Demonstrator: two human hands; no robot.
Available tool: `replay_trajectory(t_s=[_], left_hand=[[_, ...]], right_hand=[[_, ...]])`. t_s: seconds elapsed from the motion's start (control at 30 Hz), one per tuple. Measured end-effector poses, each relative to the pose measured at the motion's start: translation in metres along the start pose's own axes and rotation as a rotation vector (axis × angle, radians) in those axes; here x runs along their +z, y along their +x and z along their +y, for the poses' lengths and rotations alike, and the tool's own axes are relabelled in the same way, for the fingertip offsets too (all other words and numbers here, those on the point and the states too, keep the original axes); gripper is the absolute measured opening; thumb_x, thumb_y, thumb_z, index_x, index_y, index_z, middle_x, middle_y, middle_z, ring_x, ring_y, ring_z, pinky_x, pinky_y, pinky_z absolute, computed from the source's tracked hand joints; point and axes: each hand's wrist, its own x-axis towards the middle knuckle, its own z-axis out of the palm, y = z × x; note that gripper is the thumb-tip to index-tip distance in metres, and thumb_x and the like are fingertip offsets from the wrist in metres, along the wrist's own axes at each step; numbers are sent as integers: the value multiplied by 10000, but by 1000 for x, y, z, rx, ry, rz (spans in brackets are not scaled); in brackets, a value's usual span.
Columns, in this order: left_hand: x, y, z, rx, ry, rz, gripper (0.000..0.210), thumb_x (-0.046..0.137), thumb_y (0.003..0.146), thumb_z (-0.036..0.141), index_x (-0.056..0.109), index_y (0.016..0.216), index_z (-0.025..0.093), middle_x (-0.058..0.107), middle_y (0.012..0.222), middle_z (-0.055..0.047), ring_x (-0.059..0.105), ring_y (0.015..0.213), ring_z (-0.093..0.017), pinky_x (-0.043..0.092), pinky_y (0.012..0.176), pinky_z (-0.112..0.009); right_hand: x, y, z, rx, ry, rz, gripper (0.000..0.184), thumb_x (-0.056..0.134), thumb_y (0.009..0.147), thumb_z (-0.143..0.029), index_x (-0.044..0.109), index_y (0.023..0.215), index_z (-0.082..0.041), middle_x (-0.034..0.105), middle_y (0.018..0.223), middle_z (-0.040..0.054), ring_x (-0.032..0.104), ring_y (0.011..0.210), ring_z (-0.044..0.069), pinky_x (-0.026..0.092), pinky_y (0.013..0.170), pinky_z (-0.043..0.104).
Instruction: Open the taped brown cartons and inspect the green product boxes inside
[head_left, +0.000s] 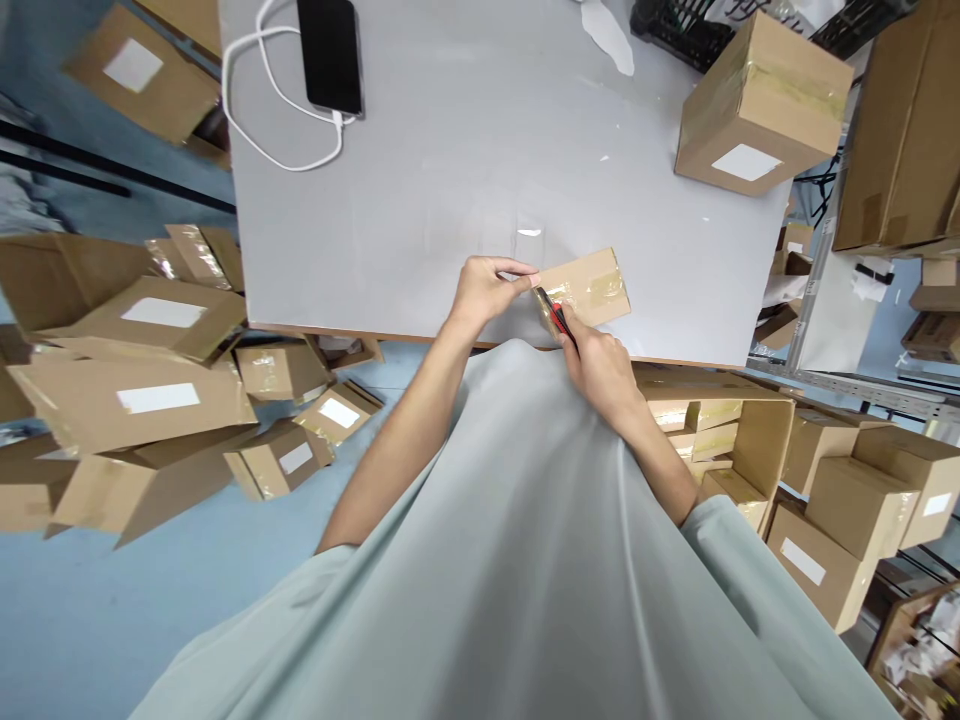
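A small flat cardboard box [589, 283], with clear tape along its edges, lies near the front edge of the table. My left hand [491, 288] pinches the box's left corner between thumb and fingers. Wrapped in the fingers of my right hand [600, 362] is a red and black box cutter [559, 318]. Its tip rests close to the taped left end of the box, just beside my left fingertips. Whether the blade has entered the tape cannot be made out.
A black phone [331, 55] on a white cable [238, 120] lies at the table's [450, 150] back left. A taped carton [761, 105] stands back right near a black crate [675, 28]. Cartons [135, 400] crowd the floor at left; more boxes [847, 500] are stacked at right.
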Motion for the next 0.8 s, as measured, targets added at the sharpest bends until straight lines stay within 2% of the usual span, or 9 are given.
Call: replay_trajectory(t_s=[0.2, 0.4, 0.53, 0.8], left_hand=[[1, -2, -1, -3, 9, 15, 250, 922, 790, 336, 939, 1008, 216, 885, 998, -69, 729, 795, -200, 617, 804, -331], [0, 0, -5, 21, 22, 33, 212, 908, 807, 313, 939, 992, 216, 888, 1017, -69, 725, 780, -195, 601, 808, -330], [8, -4, -7, 37, 70, 56, 216, 891, 817, 327, 937, 1000, 221, 885, 997, -58, 696, 743, -188, 578, 784, -330], [17, -9, -8, 52, 129, 102, 193, 859, 855, 313, 935, 1010, 226, 873, 968, -49, 685, 741, -191, 541, 785, -326]], right_hand=[[-4, -4, -8, 24, -54, -55, 648, 330, 1195, -248, 303, 1842, -226, 798, 1424, 172, 787, 1194, 336, 579, 1061, 446], [-8, -3, -29, 71, -178, -92, 661, 324, 1191, -169, 242, 1846, -174, 808, 1343, 208, 805, 1180, 300, 610, 1039, 406], [-13, -7, -40, 86, -241, -113, 686, 352, 1162, -104, 232, 1837, -132, 813, 1293, 233, 824, 1165, 277, 637, 998, 357], [-9, -14, -33, 89, -261, -129, 658, 350, 1158, -78, 278, 1811, -109, 836, 1210, 223, 843, 1129, 287, 652, 959, 348]])
